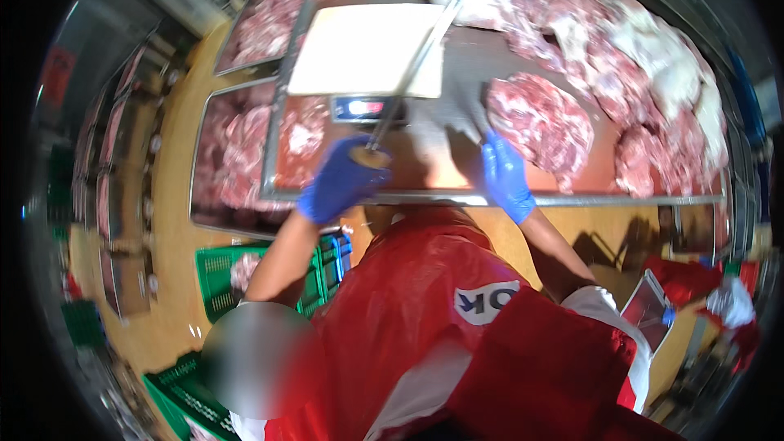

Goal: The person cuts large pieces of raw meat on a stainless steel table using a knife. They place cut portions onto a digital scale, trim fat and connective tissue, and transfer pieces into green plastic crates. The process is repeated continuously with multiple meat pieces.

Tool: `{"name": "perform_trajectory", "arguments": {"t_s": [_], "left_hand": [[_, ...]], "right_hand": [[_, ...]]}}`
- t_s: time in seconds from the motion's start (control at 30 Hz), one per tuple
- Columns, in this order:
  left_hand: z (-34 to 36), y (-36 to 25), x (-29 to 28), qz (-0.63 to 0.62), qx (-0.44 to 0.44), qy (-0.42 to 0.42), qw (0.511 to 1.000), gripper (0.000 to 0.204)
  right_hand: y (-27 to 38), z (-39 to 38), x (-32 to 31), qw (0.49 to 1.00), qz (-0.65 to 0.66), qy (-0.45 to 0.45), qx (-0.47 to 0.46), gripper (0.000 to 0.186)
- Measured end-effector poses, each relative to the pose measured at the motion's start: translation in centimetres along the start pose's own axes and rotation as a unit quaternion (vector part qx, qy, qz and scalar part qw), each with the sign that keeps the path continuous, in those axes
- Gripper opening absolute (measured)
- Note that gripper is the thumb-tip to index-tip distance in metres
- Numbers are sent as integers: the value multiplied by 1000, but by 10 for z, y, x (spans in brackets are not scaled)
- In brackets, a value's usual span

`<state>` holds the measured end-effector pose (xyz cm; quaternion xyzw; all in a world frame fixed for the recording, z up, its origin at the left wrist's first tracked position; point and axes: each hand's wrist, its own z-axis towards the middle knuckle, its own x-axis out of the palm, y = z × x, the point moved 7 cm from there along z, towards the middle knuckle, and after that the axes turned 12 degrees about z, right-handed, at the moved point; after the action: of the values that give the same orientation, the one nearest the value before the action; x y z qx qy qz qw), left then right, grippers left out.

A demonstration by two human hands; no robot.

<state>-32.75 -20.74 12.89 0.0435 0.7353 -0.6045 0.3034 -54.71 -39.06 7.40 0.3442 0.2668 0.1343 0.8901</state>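
Observation:
My left hand [347,180], in a blue glove, is closed around the handle of a sharpening steel [417,64]. Its long thin rod slants up and to the right, above a white cutting board [343,53]. My right hand [506,175], also gloved in blue, is closed at the table's near edge, just left of a large slab of raw meat [541,126]. A narrow blurred knife blade [475,110] sticks out from it toward the far side; the knife's handle is hidden in the fingers. The hands are well apart.
Large raw meat cuts [612,65] line the far right of the metal table [457,57]. A small scale [367,109] sits below the board. Trays of meat [233,147] stand at the left, green crates [214,282] lower down. Another person [727,302] is at the right edge.

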Motion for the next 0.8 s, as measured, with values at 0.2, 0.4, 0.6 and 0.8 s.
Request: {"name": "perform_trajectory", "arguments": {"t_s": [0.2, 0.4, 0.6, 0.8], "left_hand": [[-7, -27, 70, -73, 71, 179, 979, 11], [-29, -18, 62, -86, 232, 107, 963, 10], [-23, -3, 42, 99, 380, 15, 920, 18], [-43, 46, -10, 294, -34, -212, 931, 11]], "right_hand": [[93, 32, 34, 969, 19, 199, -145, 40], [-76, 54, -16, 996, 14, -64, 67, 42], [-35, 43, 28, 994, -65, -20, -83, 49], [-128, 37, -10, 987, 15, -82, 135, 46]]}}
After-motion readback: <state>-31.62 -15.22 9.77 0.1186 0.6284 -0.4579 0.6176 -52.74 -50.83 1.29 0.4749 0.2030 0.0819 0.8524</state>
